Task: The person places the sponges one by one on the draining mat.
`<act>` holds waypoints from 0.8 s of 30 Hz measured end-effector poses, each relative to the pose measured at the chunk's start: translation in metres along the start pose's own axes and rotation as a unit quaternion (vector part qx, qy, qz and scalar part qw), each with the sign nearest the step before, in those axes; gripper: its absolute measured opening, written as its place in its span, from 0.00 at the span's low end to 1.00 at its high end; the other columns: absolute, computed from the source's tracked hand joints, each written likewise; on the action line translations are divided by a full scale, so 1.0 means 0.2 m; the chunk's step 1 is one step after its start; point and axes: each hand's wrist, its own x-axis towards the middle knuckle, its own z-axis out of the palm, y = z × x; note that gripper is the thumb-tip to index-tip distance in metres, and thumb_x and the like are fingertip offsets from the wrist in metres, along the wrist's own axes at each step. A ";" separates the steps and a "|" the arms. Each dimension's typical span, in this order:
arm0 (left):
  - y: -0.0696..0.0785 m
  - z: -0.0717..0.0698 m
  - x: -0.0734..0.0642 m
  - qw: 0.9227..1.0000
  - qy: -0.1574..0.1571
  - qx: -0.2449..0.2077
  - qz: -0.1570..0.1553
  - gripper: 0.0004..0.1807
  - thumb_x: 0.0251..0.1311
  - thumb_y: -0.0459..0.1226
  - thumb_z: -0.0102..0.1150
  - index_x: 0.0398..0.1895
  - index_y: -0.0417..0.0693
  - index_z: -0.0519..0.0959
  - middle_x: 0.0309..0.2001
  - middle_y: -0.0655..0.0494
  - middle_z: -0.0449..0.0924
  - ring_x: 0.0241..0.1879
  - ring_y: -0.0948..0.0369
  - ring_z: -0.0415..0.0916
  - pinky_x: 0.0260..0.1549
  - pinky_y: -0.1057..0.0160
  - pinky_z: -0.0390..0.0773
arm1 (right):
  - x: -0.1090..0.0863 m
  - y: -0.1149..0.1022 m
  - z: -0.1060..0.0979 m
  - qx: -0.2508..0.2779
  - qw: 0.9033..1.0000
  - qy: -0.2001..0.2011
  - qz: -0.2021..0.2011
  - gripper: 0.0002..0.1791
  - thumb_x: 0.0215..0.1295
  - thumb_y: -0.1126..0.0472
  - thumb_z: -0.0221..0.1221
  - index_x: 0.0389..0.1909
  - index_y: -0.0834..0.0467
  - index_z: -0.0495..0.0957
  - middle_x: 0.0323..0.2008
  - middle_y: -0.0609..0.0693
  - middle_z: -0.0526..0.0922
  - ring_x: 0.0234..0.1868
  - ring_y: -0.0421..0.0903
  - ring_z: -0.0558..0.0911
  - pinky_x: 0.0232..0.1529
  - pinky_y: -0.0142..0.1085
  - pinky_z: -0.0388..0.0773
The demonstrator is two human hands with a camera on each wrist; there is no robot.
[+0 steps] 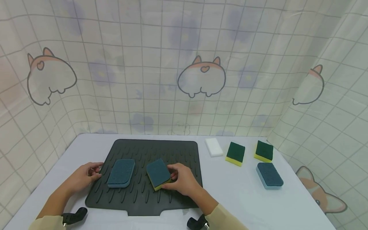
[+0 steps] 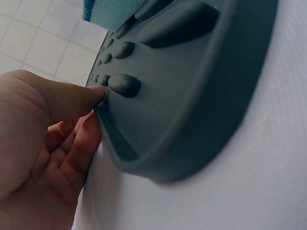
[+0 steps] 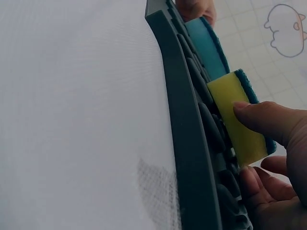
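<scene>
A dark grey ridged drying mat [image 1: 138, 199] lies on the white table. My left hand [image 1: 83, 176] pinches its left edge, thumb on top and fingers at the rim in the left wrist view. On the mat's left half sits a blue sponge [image 1: 121, 172] with a dark scouring top. My right hand [image 1: 184, 179] grips a yellow sponge [image 3: 235, 120] with a dark green scouring layer, thumb on its near side and fingers at its right end. This sponge sits slightly turned over the middle of the mat, scouring side up.
Right of the mat lie a white sponge block [image 1: 214, 147], a yellow-green sponge [image 1: 235, 153], another yellow-green sponge [image 1: 263, 151] and a blue sponge [image 1: 269, 175]. A tiled-pattern curtain [image 1: 161, 105] hangs behind and beside the table [image 1: 230, 198].
</scene>
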 end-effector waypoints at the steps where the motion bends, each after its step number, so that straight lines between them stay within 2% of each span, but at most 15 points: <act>1: 0.00 0.00 0.00 1.000 0.000 0.000 -0.002 0.29 0.66 0.31 0.62 0.67 0.25 0.69 0.41 0.50 0.74 0.40 0.57 0.70 0.33 0.66 0.71 | 0.00 0.00 0.00 0.000 1.000 0.000 0.000 0.40 0.52 0.54 0.78 0.66 0.62 0.75 0.53 0.53 0.81 0.46 0.44 0.82 0.45 0.32 0.81; 11: -0.01 0.00 0.01 1.000 -0.002 -0.002 -0.007 0.29 0.66 0.31 0.62 0.67 0.26 0.69 0.42 0.50 0.74 0.41 0.57 0.70 0.33 0.66 0.71 | 0.01 -0.03 0.02 0.012 1.000 0.002 0.009 0.39 0.51 0.55 0.79 0.64 0.63 0.77 0.45 0.51 0.82 0.40 0.42 0.82 0.40 0.29 0.79; 24: -0.01 0.00 0.01 1.000 0.000 0.001 -0.007 0.29 0.66 0.32 0.63 0.67 0.27 0.69 0.42 0.50 0.74 0.40 0.59 0.70 0.34 0.66 0.71 | 0.02 -0.04 0.06 0.014 1.000 0.025 0.000 0.38 0.51 0.56 0.79 0.62 0.63 0.78 0.47 0.52 0.82 0.40 0.42 0.83 0.39 0.28 0.79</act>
